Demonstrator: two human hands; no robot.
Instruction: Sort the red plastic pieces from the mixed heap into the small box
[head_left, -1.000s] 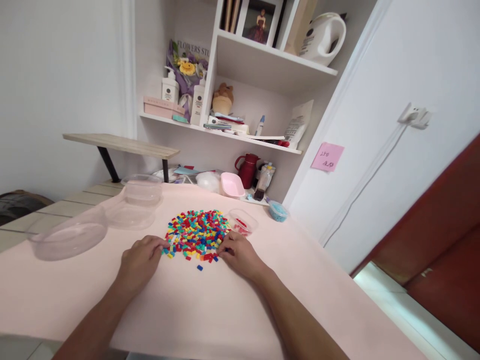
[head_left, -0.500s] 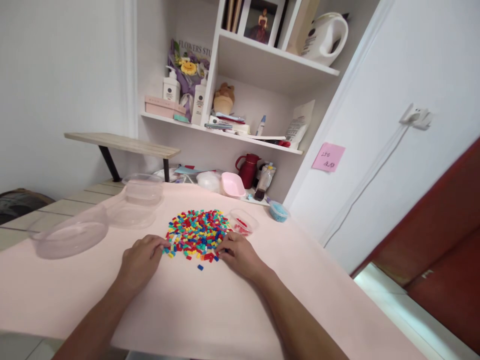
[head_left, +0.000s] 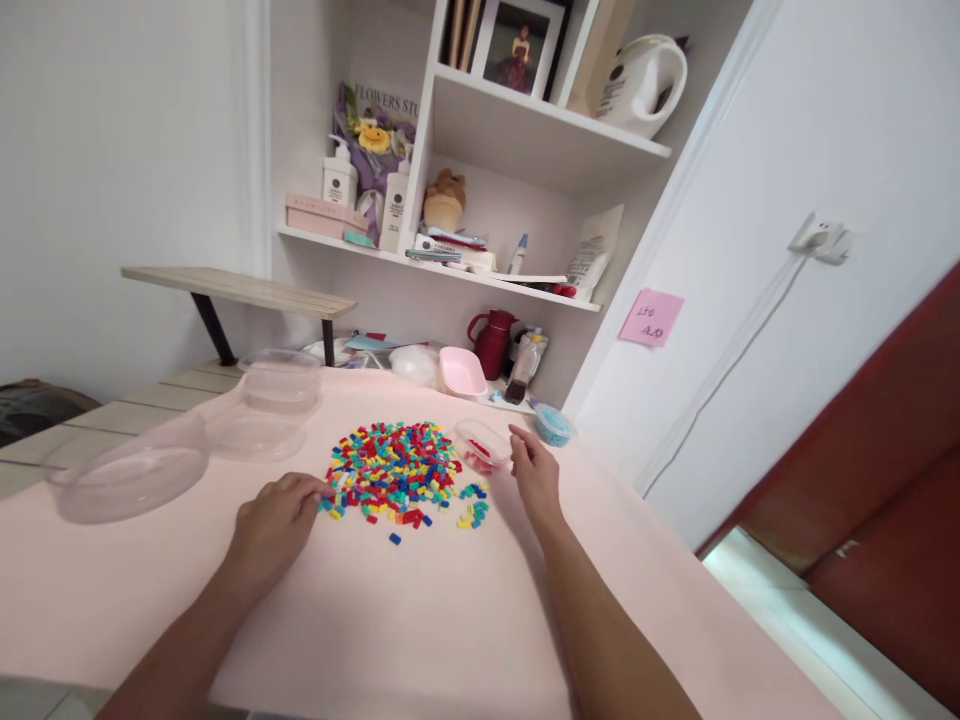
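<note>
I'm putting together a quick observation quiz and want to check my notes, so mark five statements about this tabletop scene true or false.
1. The left hand is at the edge of the large multicoloured pile. True.
2. The small clear tub beside the right hand holds only green pieces. False: the pieces seen in it are red.
3. A single blue piece lies apart, on the near side of the large pile. True.
4. The pink note lies on the tabletop. False: it is on the wall, right of the shelves.
5. The red jug stands to the right of the pink container. True.
</note>
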